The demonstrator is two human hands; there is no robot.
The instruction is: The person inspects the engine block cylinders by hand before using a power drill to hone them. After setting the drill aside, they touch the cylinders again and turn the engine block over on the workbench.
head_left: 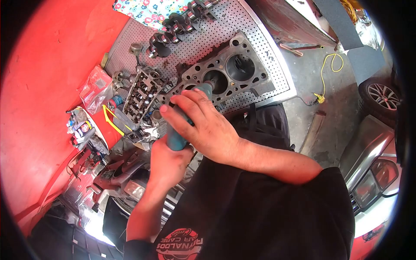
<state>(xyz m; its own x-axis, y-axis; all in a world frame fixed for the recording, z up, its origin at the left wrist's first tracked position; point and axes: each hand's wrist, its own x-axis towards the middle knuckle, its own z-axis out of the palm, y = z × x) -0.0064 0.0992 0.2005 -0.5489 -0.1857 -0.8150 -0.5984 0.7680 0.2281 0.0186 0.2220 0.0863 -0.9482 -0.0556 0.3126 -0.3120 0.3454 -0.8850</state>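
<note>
A teal power drill [176,141] is held in both hands, its front end over a bore of the engine block [256,69]. My left hand [167,164] is closed around the rear of the drill. Across its top lies my right hand [206,125], fingers curled over the body near the front. The bit or tool at the front end is mostly hidden inside the bore. Another bore beside it shows a dark wall. Left of the block sits a cylinder head [141,97] with its valve parts exposed.
A crankshaft [177,27] and a flowered cloth [149,11] lie on the perforated metal table [130,37]. Plastic-wrapped parts [95,89] rest at the left by a red wall. On the floor are a yellow cord [323,82], a wheel [381,97] and a wooden piece [313,132].
</note>
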